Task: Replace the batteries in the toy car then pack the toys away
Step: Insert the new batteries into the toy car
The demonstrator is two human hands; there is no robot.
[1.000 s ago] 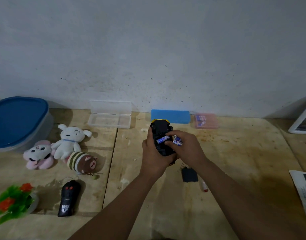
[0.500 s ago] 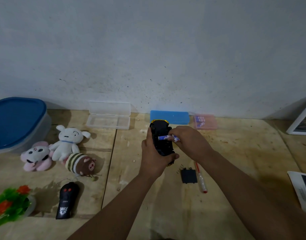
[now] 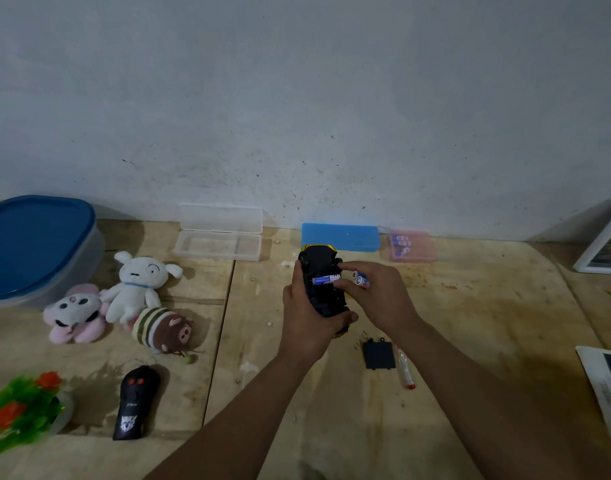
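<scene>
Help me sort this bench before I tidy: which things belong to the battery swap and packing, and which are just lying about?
Job: toy car in left hand; batteries in right hand; battery cover; screwdriver; pink battery case; remote; plush toys; blue-lidded tub.

Lying about: fake plant; clear case; blue box; papers.

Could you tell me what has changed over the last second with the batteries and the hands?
The right hand has laid one battery flat across the upturned toy car, from tilted before, and keeps two spare batteries. The left hand still grips the car; the battery cover and the plush toys have not moved.
</scene>
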